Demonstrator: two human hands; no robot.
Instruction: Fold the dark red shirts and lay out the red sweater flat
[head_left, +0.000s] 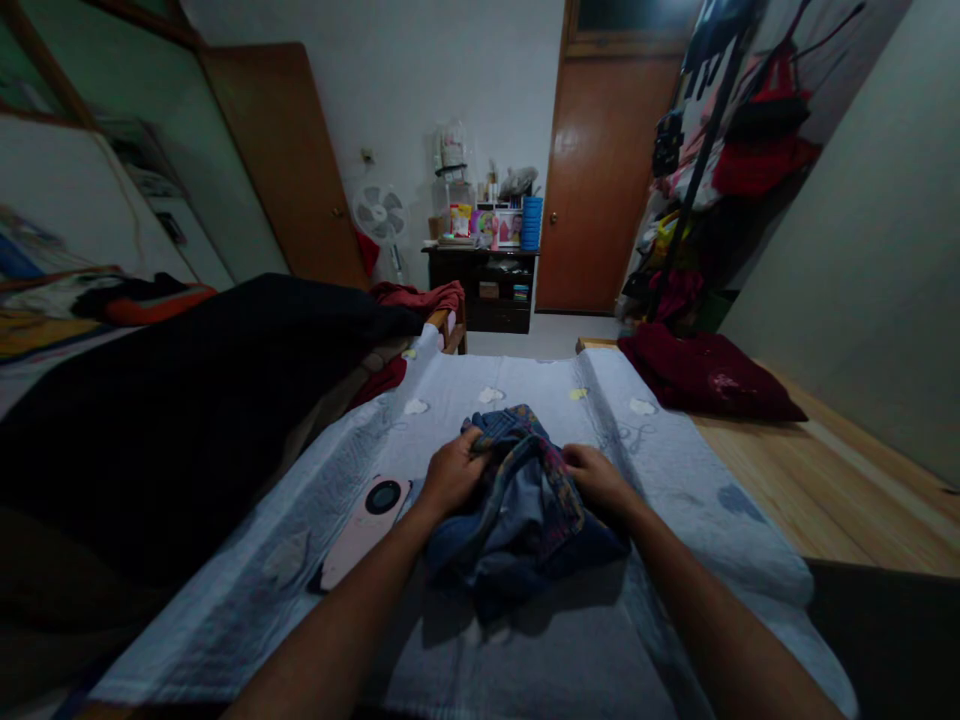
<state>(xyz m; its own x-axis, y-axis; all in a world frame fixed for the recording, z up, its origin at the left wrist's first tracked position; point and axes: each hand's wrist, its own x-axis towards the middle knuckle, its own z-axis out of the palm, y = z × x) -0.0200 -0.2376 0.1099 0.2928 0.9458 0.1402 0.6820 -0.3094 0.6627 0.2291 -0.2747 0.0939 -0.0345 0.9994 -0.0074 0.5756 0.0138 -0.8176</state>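
Note:
A bunched blue denim garment [517, 520] with a patterned inner edge sits on the light blue sheet [480, 375] in front of me. My left hand [452, 475] grips its upper left edge, fingers curled into the cloth. On the opposite side, my right hand [598, 480] is closed on the patterned edge. The exact kind of garment cannot be made out in its folds. A pink phone [365, 530] with a big round black camera area lies face down beside my left forearm.
Dark cloth [187, 400] is heaped along the left side. A folded maroon garment [709, 372] rests on the wooden board [832, 470] at right. Farther off stand a fan [381, 215], a dark cabinet [480, 290] and a brown door [607, 180]. Clothes and bags hang at the right.

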